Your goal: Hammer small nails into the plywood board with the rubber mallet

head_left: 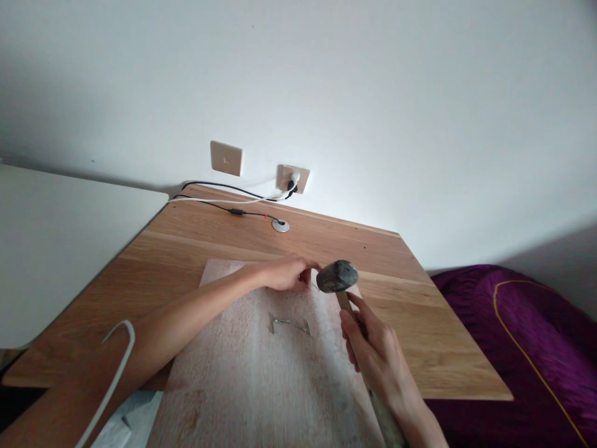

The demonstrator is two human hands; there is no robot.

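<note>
My right hand [373, 351] is wrapped round the wooden handle of a hammer [337, 276], whose dark head hangs just above a pale wooden board [252, 367]. My left hand [285, 274] rests on the far part of the board with fingers pinched together right beside the hammer head, apparently on a small nail that I can barely see. A few loose nails [289, 324] lie on the board between my two hands.
The board lies on a wooden desk [186, 242] against a white wall with two sockets [292, 178] and cables [233, 202]. A white surface [56, 236] is at the left, a purple bed cover [517, 336] at the right, a white cord [114, 367] by my left arm.
</note>
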